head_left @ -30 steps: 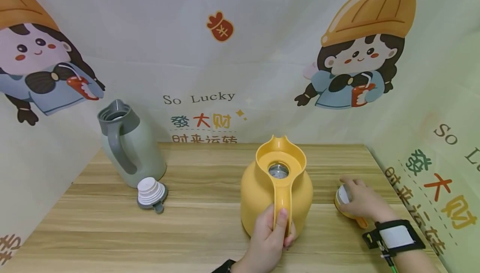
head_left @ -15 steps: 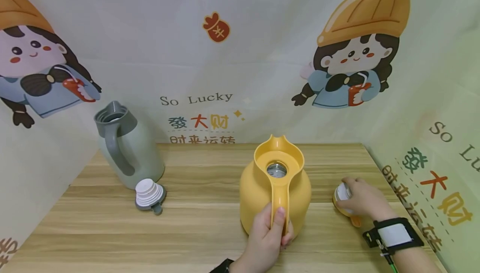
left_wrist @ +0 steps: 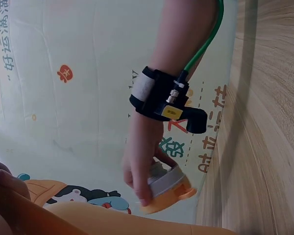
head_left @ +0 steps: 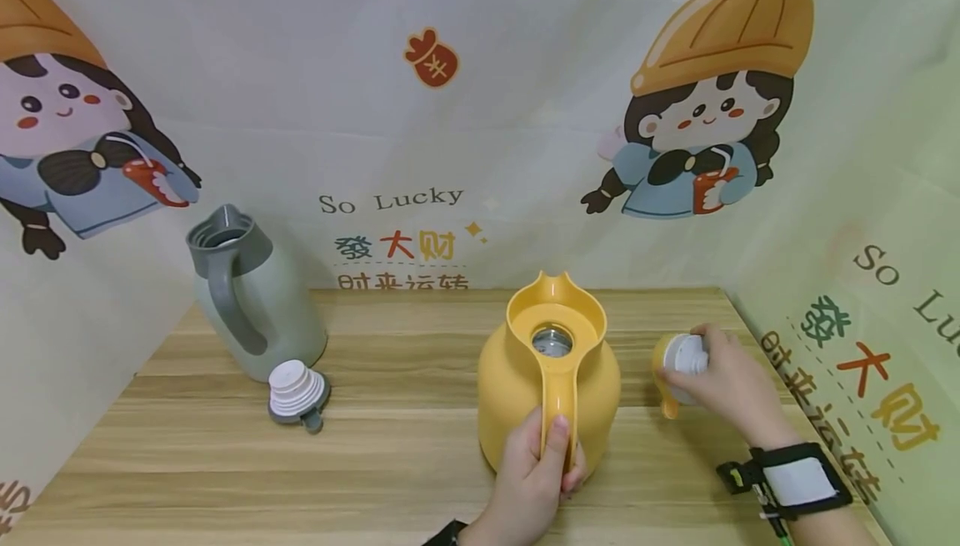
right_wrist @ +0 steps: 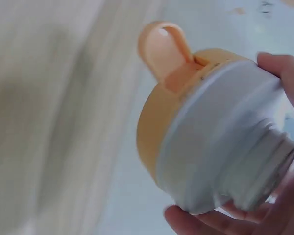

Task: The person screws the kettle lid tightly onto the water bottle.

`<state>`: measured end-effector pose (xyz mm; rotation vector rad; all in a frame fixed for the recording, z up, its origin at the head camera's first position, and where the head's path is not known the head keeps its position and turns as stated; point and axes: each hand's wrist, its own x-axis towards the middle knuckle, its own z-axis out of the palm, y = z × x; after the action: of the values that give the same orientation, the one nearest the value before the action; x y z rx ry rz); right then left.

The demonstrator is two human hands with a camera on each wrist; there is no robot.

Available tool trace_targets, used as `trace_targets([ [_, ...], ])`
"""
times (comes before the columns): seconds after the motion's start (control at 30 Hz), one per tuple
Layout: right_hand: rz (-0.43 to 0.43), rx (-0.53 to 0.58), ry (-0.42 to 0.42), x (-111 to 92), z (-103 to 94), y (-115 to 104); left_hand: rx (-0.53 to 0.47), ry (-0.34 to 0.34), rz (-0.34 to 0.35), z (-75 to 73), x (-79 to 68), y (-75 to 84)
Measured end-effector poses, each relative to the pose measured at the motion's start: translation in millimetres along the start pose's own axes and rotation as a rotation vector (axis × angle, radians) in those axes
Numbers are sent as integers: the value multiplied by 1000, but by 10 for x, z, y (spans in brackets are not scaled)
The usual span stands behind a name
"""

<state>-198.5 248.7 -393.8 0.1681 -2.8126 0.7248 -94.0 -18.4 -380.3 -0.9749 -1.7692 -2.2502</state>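
We are seeing the yellow jug (head_left: 502,396) standing upright on the counter (head_left: 405,338), right of its middle, with the spout (head_left: 553,286) turned to the back edge. The left hand (head_left: 534,458) is gripping the handle (head_left: 557,388) with curled fingers, the thumb lying along it, probably for keeping the jug steady. The right hand (head_left: 733,388) is pinching the yellow lid (head_left: 661,358) by its white part (right_wrist: 210,117), between thumb and fingers, above the counter near the right edge. The lid is leaning on its side with the tab (head_left: 670,407) pointing down; we are judging that the wide white part is giving a secure hold. Near the back left corner, the grey-green jug (head_left: 281,313) is standing uncovered. The grey stopper (head_left: 297,389) is lying just in front with its white plug upward, perhaps for keeping this plug off the wood. Whether it is touching that jug, we cannot tell. Counting, we are finding two jugs, one lid, one stopper and two hands, each hand holding one thing.
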Motion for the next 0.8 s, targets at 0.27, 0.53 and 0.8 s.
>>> trace_targets([
  [0.27,-61,277,175,-22,-240,-432,-15,-20,87,-14,5,-82],
  [0.53,-109,405,212,-56,-464,-744,-2,-13,81,-11,-2,-89],
  [0.8,-152,777,340,-42,-577,-1047,-1,-7,87,-11,3,-79],
])
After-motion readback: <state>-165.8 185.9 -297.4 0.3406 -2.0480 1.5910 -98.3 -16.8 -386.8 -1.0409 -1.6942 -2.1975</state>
